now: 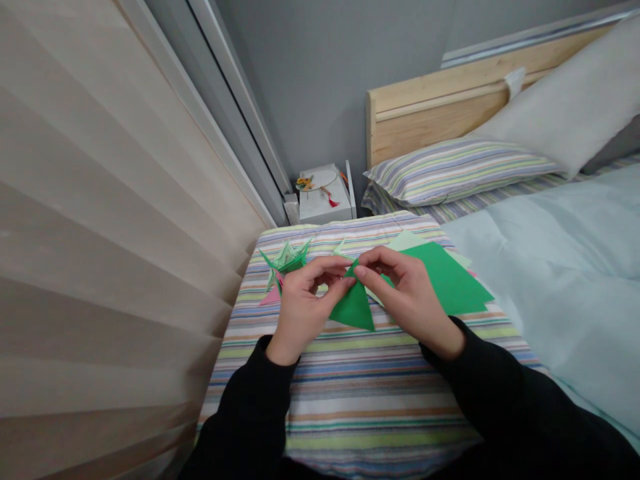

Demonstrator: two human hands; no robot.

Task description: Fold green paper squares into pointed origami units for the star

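Observation:
A dark green folded piece of paper (356,308), triangular in outline, is held up above the striped cloth. My left hand (316,293) pinches it near its top left edge. At the top point, my right hand (396,283) pinches the same paper between thumb and fingers. Left of my left hand lie folded pointed paper shapes (289,259) in green, with pink paper (271,297) below them. Flat green sheets of paper (447,280) lie beside my right hand, lighter green ones partly under the dark green one. My right hand hides part of this stack.
A striped cloth (370,380) covers the table under my hands. To the left hangs a pleated beige curtain (125,253). On the right is a bed with a pale blue cover (560,253) and a striped pillow (460,170). Beyond the table, a white bedside cabinet (325,212) bears a round fan-like item.

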